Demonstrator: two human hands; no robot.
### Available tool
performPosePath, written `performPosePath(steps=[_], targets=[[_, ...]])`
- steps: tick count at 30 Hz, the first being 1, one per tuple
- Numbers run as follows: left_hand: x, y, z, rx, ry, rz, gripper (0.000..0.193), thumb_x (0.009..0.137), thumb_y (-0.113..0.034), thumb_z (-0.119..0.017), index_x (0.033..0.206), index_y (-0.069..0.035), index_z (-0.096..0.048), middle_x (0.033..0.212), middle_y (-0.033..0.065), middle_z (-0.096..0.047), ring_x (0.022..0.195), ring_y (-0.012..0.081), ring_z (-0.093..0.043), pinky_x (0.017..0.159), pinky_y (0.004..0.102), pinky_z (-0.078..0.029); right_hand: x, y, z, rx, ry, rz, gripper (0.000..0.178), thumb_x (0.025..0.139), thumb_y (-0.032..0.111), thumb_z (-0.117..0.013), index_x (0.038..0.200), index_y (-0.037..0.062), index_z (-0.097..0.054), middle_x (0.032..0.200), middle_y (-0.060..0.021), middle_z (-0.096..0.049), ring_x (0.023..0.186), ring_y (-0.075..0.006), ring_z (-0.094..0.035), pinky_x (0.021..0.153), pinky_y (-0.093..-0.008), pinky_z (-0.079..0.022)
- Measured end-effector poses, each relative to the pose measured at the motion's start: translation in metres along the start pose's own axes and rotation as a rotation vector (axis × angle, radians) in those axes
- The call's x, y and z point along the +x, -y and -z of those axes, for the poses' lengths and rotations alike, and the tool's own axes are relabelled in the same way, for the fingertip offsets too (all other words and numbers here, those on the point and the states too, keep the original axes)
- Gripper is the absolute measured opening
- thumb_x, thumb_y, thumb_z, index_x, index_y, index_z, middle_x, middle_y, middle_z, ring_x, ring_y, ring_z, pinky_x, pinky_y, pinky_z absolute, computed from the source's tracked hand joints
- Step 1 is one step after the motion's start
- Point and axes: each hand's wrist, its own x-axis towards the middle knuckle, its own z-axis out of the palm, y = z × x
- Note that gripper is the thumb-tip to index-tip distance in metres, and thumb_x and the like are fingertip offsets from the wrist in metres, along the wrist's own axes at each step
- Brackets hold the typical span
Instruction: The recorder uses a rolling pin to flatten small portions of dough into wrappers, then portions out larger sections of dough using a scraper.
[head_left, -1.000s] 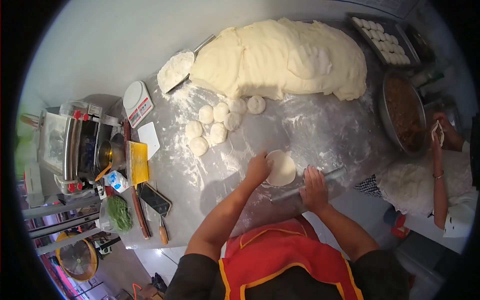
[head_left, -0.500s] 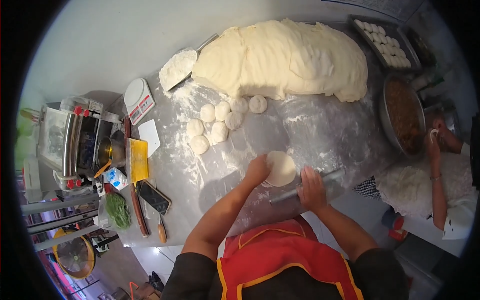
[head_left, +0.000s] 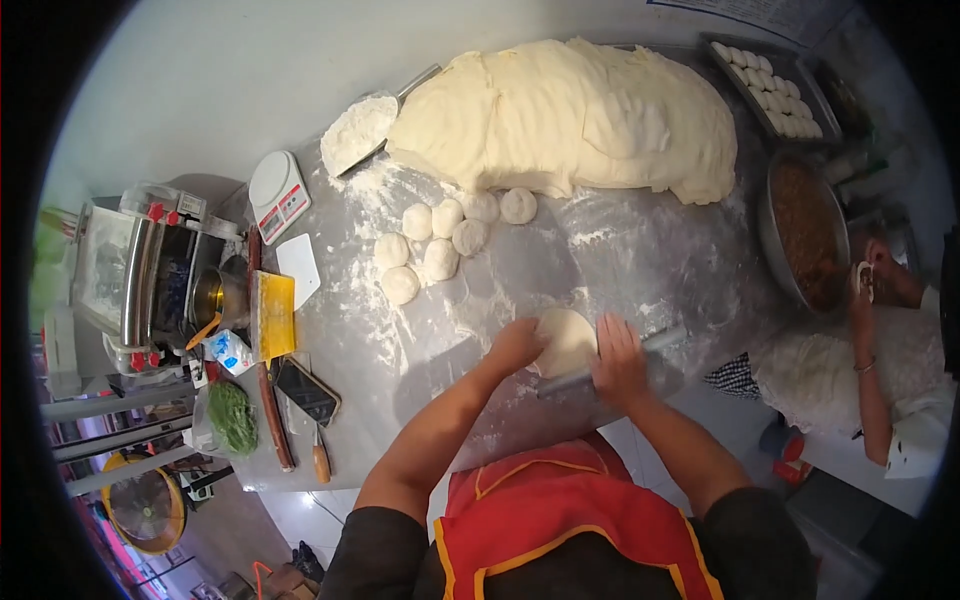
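Observation:
A flat round dough wrapper [head_left: 566, 341] lies on the floured metal table in front of me. My left hand [head_left: 516, 346] is closed on its left edge. On the right, my right hand [head_left: 620, 364] lies with fingers stretched forward over a grey rolling pin [head_left: 662, 340], palm down on it. The pin overlaps the near edge of the wrapper. Several dough balls [head_left: 440, 259] sit dusted with flour farther off to the left. Behind them rests a huge mass of dough [head_left: 560, 120].
Flour heaps in a metal scoop [head_left: 362, 132]. Along the left stand a kitchen scale [head_left: 277, 195], a yellow scraper [head_left: 275, 316], a phone [head_left: 308, 391] and a dough machine [head_left: 140, 285]. A filling bowl [head_left: 808, 235] and tray [head_left: 775, 88] are right, near a co-worker's hands [head_left: 872, 275].
My right hand and the rolling pin have moved slightly away from me, onto the wrapper's near edge. My left hand stays at the wrapper's left edge, slightly lower in view.

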Motion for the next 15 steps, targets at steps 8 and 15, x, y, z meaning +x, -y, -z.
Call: performPosePath(steps=[8, 15], targets=[[0.032, -0.046, 0.015, 0.262, -0.078, -0.031, 0.031, 0.082, -0.026, -0.063, 0.104, -0.006, -0.067, 0.097, 0.0186, -0.068, 0.094, 0.0362, -0.064, 0.080, 0.0449, -0.050, 0.080, 0.004, -0.011, 0.079, 0.021, -0.148, 0.059, 0.092, 0.029, -0.052, 0.138, -0.0061, -0.039, 0.145, -0.0246, -0.038, 0.137, -0.0347, -0.033, 0.113, -0.0468, -0.024], [-0.003, 0.009, 0.000, -0.026, -0.146, -0.048, 0.030, 0.086, -0.032, -0.060, 0.104, -0.008, -0.066, 0.097, 0.0174, -0.068, 0.093, 0.0395, -0.063, 0.079, 0.0475, -0.050, 0.014, -0.001, -0.012, -0.018, -0.155, 0.047, 0.058, 0.090, 0.028, -0.056, 0.134, -0.0067, -0.044, 0.140, -0.0256, -0.043, 0.134, -0.0362, -0.037, 0.110, -0.0510, -0.027]])
